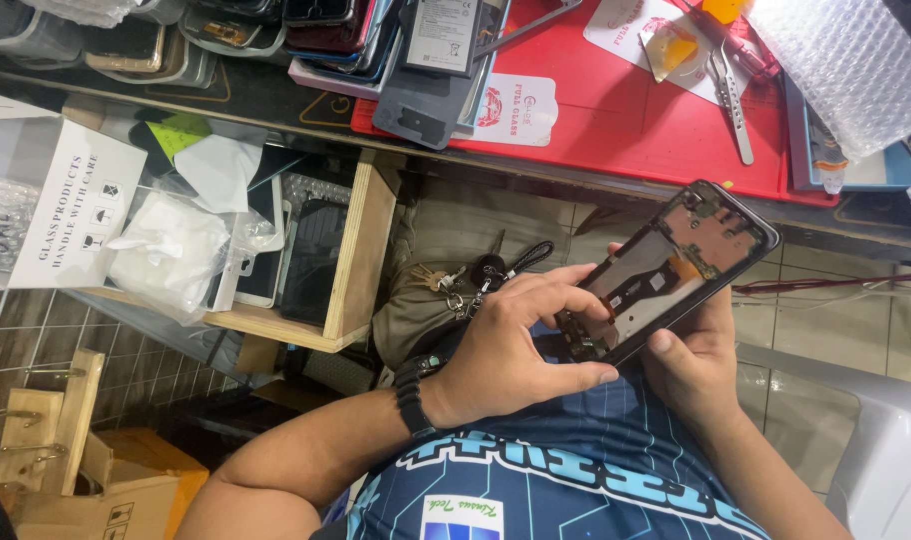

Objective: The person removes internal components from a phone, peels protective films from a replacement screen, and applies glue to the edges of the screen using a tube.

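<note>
Phone (666, 272): back already off, insides bare, gripped from below in right hand (698, 362).
Left hand (511, 345): fingertips pinched together on lower board.
Left to do: parts not yet out.

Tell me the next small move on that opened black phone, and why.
Probably lift gently at the lower end: the left hand has its fingertips pressed into the bottom of the opened black phone, while the right hand cradles it from beneath, steadying the frame.

a phone repair workshop: stacked phones (326, 35), tweezers (733, 95) on a red mat (616, 120), boxed glass screens (306, 255).
</note>
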